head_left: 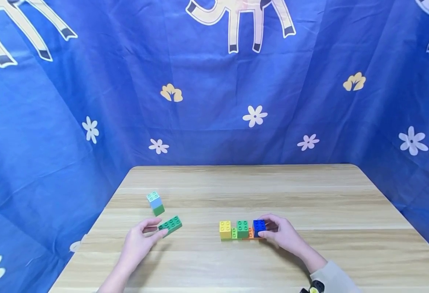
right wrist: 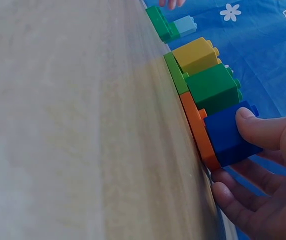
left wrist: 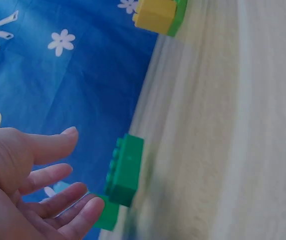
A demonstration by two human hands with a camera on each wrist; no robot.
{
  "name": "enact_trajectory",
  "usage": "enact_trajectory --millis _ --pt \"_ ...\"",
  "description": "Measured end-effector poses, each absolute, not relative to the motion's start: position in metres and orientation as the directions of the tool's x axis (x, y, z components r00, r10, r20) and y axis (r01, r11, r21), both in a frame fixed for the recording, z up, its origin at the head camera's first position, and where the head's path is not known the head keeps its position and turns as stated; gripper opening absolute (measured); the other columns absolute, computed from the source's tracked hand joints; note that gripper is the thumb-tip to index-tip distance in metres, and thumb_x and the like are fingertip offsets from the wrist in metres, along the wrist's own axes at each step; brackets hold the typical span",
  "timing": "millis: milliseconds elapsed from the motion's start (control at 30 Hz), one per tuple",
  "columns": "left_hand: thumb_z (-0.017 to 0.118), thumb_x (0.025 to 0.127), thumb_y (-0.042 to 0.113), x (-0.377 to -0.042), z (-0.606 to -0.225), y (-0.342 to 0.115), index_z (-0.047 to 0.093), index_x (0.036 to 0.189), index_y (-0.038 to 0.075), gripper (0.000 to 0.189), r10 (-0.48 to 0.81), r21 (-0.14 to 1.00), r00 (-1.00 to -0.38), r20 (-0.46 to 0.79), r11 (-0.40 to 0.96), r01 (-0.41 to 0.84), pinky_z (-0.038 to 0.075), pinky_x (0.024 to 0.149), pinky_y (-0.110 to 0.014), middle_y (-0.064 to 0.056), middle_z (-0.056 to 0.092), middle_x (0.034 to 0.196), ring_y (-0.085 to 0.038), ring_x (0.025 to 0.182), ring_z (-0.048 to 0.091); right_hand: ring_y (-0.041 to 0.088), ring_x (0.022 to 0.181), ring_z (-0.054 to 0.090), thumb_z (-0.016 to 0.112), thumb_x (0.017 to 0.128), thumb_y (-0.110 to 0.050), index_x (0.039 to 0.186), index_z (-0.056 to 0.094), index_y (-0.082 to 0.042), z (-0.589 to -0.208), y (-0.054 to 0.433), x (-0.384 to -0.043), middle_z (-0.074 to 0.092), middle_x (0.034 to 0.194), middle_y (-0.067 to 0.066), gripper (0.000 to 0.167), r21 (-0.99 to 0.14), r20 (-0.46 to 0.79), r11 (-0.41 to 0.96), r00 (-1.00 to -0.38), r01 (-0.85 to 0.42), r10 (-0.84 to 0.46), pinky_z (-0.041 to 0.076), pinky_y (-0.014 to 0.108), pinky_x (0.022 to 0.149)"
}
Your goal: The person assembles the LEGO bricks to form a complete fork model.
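Left hand (head_left: 138, 241), grip wide near green brick (head_left: 172, 224); right hand (head_left: 283, 233) pinching blue block (head_left: 258, 226); tabletop (head_left: 201, 226) between, far edge (head_left: 243, 166) beyond.

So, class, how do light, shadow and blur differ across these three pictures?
Head view: bright, with soft shadows on the table near the left hand and right hand. Left wrist view: dimmer and tilted, the table grain smeared, the long green brick clearer. Right wrist view: also tilted, the table pale and soft at left, the blue brick more clearly outlined.

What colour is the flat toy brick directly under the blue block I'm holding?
The flat toy brick is orange, seen best in the right wrist view.
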State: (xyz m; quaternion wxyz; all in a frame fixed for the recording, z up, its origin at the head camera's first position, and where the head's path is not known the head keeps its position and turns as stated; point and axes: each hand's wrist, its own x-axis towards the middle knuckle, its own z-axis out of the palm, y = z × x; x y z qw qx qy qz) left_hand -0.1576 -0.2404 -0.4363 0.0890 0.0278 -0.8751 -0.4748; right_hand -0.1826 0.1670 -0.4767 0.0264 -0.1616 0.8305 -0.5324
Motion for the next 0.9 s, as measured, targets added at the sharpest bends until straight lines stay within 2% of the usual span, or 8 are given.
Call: enact_trajectory --millis 233,367,500,733,900 --pt "0.079 0.074 0.023 -0.161 -0.445 -0.247 0.06 0.114 0.0 0.05 -0.132 0.831 -0.989 0.06 0.556 -0.024 0.053 0.079 -0.036 -0.018 0.064 0.108 -0.027 0.094 0.064 0.021 0.083 0.06 0.074 0.078 -0.021 0.111 0.061 -0.007 -0.477 0.169 -0.184 0.064 0.093 0.006 0.038 -0.89 0.134 0.385 -0.948 -0.242 -0.287 0.051 0.027 0.072" --pt "0.079 0.074 0.023 -0.162 -0.449 -0.248 0.059 0.116 0.001 0.051 -0.127 0.819 -0.991 0.031 0.572 -0.048 0.051 0.083 -0.043 -0.019 0.061 0.114 -0.027 0.096 0.063 0.021 0.083 0.06 0.074 0.078 -0.022 0.111 0.061 -0.007 -0.477 0.17 -0.183 0.065 0.093 0.005 0.038 -0.888 0.135 0.393 -0.953 -0.238 -0.273 0.051 0.027 0.072" --pt "0.079 0.073 0.019 -0.165 -0.451 -0.248 0.059 0.117 0.001 0.051 -0.127 0.806 -0.991 0.037 0.591 -0.045 0.052 0.079 -0.039 -0.02 0.06 0.115 -0.028 0.095 0.062 0.02 0.084 0.06 0.075 0.078 -0.022 0.111 0.061 -0.008 -0.477 0.171 -0.182 0.065 0.094 0.005 0.039 -0.887 0.133 0.4 -0.958 -0.229 -0.254 0.05 0.028 0.074" --pt "0.079 0.073 0.013 -0.17 -0.452 -0.249 0.058 0.117 -0.001 0.051 -0.121 0.809 -0.992 0.041 0.587 -0.038 0.051 0.07 -0.025 -0.019 0.062 0.111 -0.026 0.092 0.061 0.02 0.086 0.059 0.075 0.077 -0.021 0.112 0.061 -0.008 -0.478 0.172 -0.182 0.065 0.095 0.005 0.04 -0.891 0.132 0.399 -0.965 -0.216 -0.228 0.049 0.035 0.077" --pt "0.079 0.072 0.011 -0.173 -0.454 -0.25 0.059 0.116 -0.002 0.049 -0.123 0.812 -0.991 0.044 0.582 -0.036 0.05 0.066 -0.022 -0.019 0.063 0.108 -0.024 0.089 0.061 0.02 0.086 0.059 0.075 0.077 -0.021 0.111 0.061 -0.008 -0.477 0.173 -0.182 0.065 0.095 0.005 0.039 -0.892 0.138 0.396 -0.965 -0.22 -0.225 0.049 0.035 0.078"
